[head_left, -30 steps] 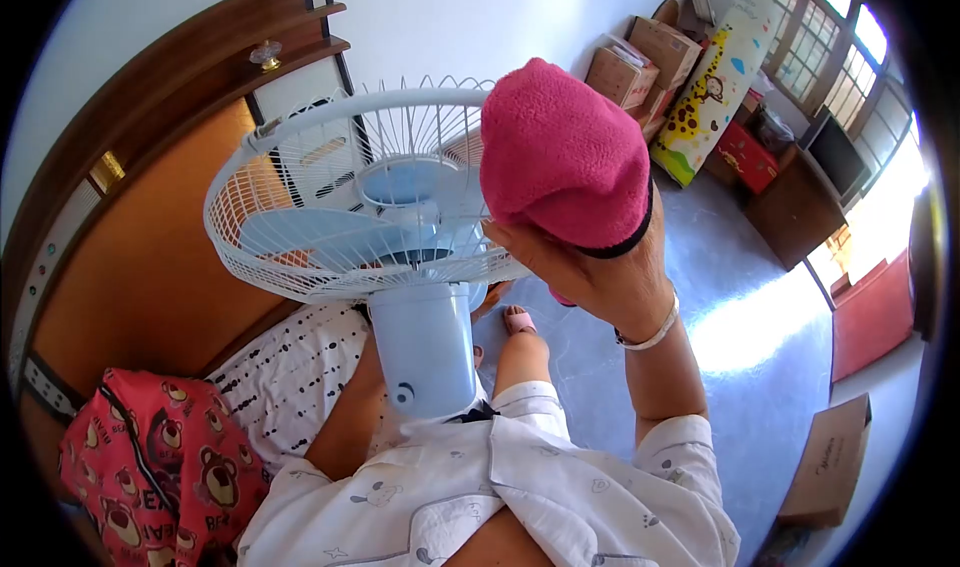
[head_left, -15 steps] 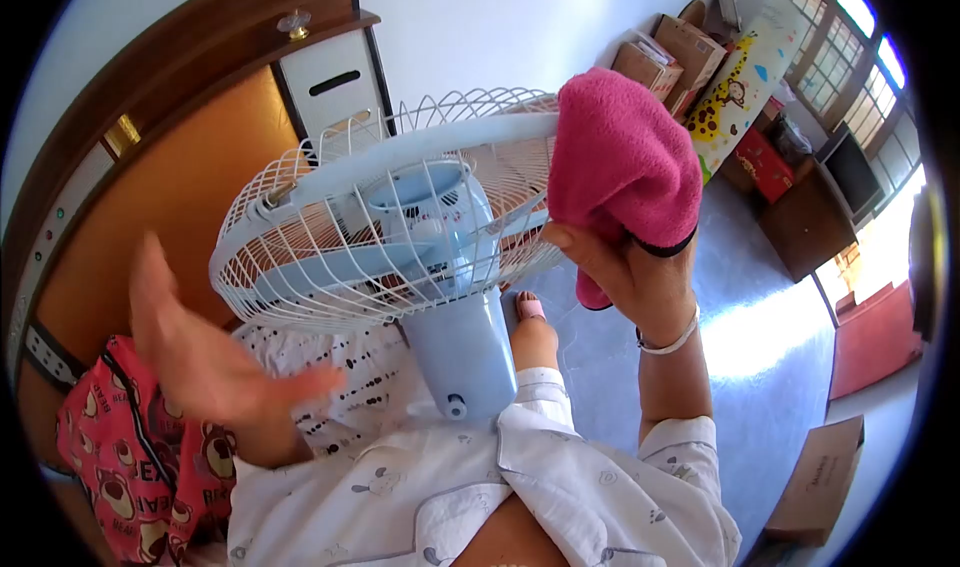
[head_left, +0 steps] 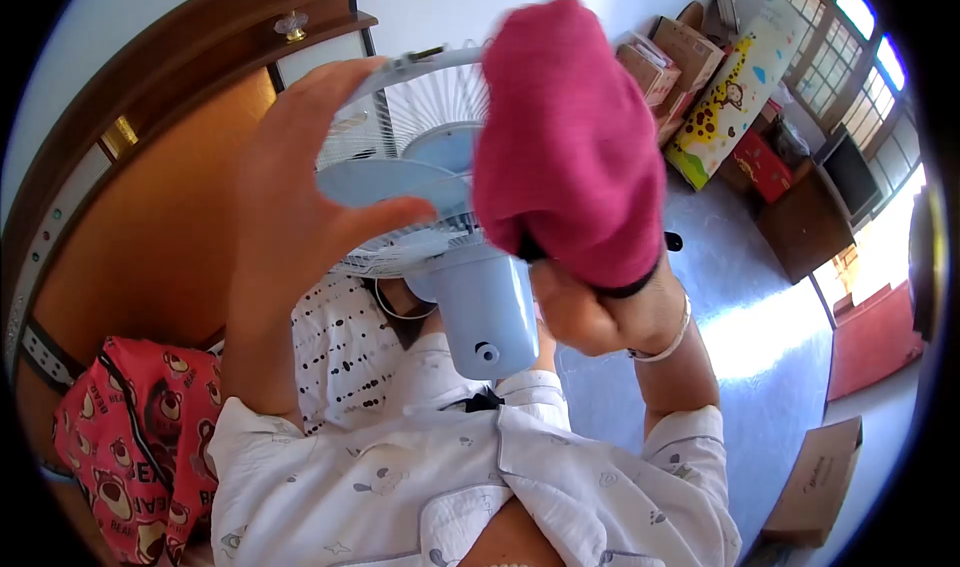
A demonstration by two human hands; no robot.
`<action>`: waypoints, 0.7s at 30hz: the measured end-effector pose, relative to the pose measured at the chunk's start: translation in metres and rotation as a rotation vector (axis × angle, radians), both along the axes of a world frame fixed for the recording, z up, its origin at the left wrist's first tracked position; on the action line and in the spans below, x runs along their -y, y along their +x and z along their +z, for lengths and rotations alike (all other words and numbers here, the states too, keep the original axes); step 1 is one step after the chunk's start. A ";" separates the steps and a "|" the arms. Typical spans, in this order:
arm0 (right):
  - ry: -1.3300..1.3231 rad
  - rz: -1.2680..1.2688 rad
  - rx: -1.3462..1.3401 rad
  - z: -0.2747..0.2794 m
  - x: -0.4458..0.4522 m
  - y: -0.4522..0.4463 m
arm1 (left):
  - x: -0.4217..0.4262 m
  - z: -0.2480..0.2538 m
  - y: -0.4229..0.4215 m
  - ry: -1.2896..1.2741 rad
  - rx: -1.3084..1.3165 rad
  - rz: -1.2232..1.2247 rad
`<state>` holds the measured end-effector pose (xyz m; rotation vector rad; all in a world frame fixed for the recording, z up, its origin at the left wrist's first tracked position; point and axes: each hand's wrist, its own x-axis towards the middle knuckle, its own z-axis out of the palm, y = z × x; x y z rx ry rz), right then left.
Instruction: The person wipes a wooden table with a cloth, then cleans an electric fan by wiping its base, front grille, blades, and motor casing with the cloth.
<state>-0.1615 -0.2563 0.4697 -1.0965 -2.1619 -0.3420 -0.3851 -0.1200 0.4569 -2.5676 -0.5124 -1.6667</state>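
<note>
A light blue fan [head_left: 487, 312] with a white wire cage stands close in front of my body, its cage tilted and partly hidden behind the hands and cloth. My left hand [head_left: 300, 187] is at the cage's left side, blurred, thumb and fingers spread apart; whether it touches the rim I cannot tell. A pink cloth [head_left: 570, 137] with a dark edge covers the cage's right side. My right hand [head_left: 610, 312] is closed around the lower part of this cloth, beside the fan's housing.
A red bear-print bag [head_left: 140, 437] lies at the lower left beside a dotted white fabric [head_left: 340, 352]. Stacked boxes [head_left: 685, 52] and a giraffe-print roll [head_left: 735, 92] stand at the back right. A cardboard box [head_left: 815, 482] is at the lower right.
My left hand came into view at the left and rose to the cage's left side. The fan's cage has turned and tilted. My right hand and the cloth moved left and closer to the camera.
</note>
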 end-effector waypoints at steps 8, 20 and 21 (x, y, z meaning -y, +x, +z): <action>0.415 -0.293 0.042 0.042 -0.064 0.018 | -0.042 0.008 0.033 -0.019 -0.032 0.018; 0.260 -0.433 -0.409 -0.038 -0.130 0.131 | -0.145 0.018 0.095 -0.209 -0.123 -0.096; 0.229 -0.473 -0.416 -0.054 -0.134 0.142 | -0.154 0.017 0.098 -0.218 -0.144 -0.052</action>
